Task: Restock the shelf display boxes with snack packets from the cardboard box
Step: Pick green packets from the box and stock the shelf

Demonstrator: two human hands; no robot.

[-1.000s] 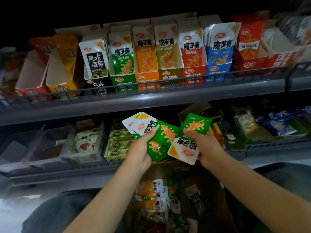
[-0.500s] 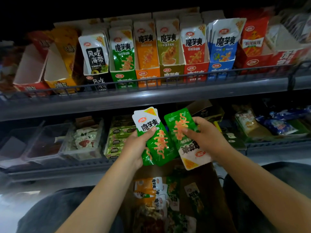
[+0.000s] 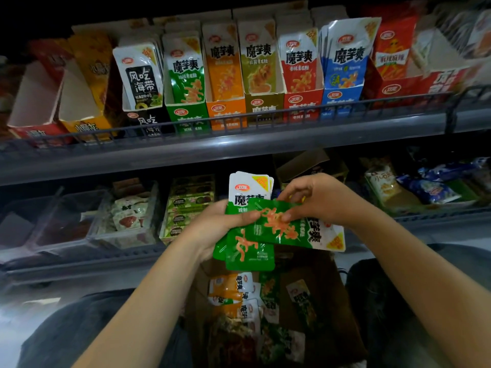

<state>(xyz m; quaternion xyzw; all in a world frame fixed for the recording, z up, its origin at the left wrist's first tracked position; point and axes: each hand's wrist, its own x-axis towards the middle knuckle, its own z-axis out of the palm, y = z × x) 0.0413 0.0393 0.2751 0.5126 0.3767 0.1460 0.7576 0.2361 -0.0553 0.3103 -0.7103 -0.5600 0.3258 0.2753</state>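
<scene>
Green konjac packets [image 3: 245,235] stood gripped in the left hand [image 3: 212,225]; the right hand [image 3: 316,200] pinched a sideways packet [image 3: 287,229], best turned upright before stacking.

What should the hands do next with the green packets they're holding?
Probably turn the sideways packet upright and square it onto the left hand's stack. The right hand holds it crosswise over that upright stack, while the green display box takes packets standing upright.
</scene>
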